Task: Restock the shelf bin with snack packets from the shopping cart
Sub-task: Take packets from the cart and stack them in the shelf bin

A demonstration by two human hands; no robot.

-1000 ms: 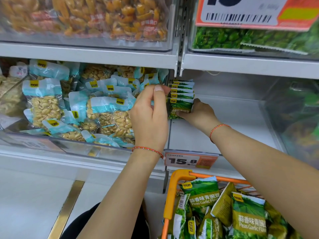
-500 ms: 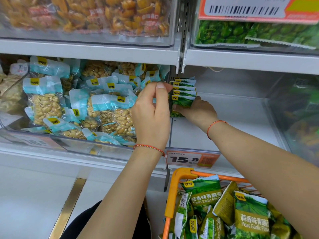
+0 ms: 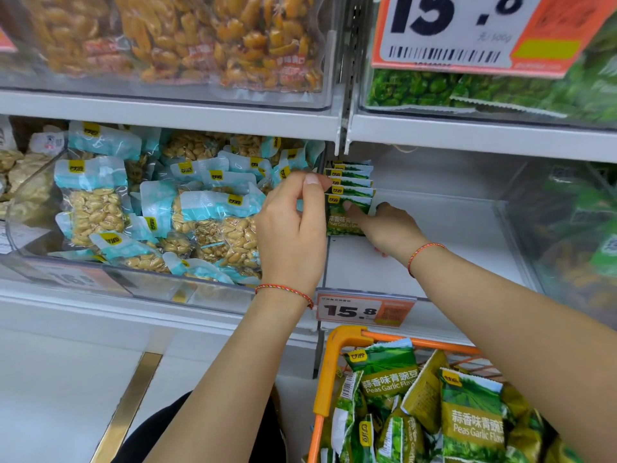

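We see the left hand [image 3: 293,228] raised, thumb and forefinger pinching the top edges of the packets [image 3: 349,195]; its grip holds them. The right hand [image 3: 389,228] reaches in, fingers curled on the front packet. The packets stand upright in a row at the bin's [image 3: 467,228] left wall, faces toward us, long axis vertical. The bin floor rightward lies bare. The cart [image 3: 337,369] sits below.

Green garlic-pea snack packets [image 3: 349,192] stand upright in a front-to-back row at the left wall of the clear shelf bin [image 3: 467,228]; more (jumbled) fill the orange shopping cart [image 3: 337,342] below.
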